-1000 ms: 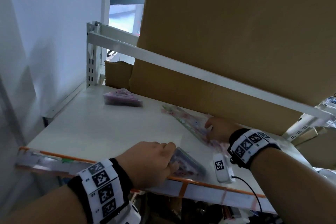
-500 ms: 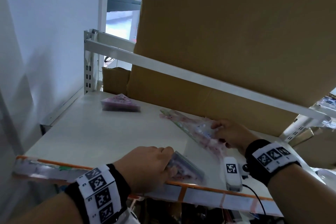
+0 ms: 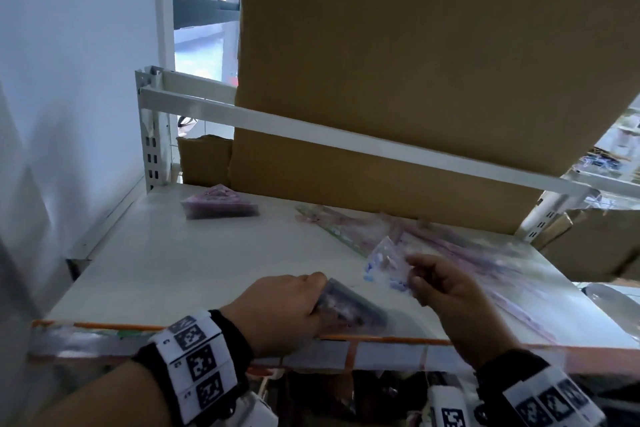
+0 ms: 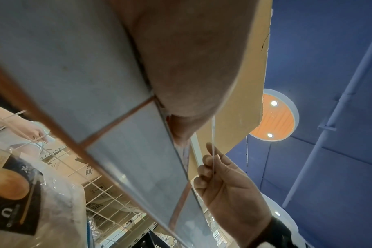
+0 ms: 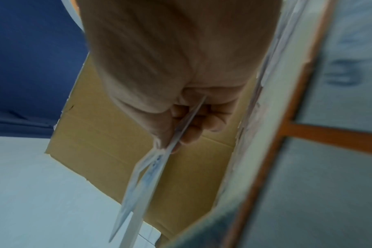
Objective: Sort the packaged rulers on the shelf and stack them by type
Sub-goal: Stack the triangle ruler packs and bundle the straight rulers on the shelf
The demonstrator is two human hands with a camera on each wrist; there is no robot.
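Note:
My left hand [image 3: 317, 293] grips a dark stack of triangular packaged rulers [image 3: 349, 310] at the front edge of the white shelf [image 3: 156, 270]. Just to its right, my right hand [image 3: 412, 269] pinches a clear packaged ruler with blue print [image 3: 382, 265] and holds it a little above the shelf. The right wrist view shows that packet [image 5: 159, 161] edge-on between thumb and fingers. A blurred pile of long pink rulers [image 3: 478, 253] lies at the right. A purple stack of triangular rulers [image 3: 220, 206] sits at the back left.
A large cardboard box [image 3: 415, 62] fills the back of the shelf above a white crossbar [image 3: 346, 142]. A white wall [image 3: 69, 80] closes the left side. More boxes [image 3: 595, 243] stand at the right. Packaged goods [image 4: 21, 193] lie below the shelf.
My right hand has left the pile of long rulers, picked up the blue-printed packet and brought it toward my left hand. The left hand has stayed on its stack.

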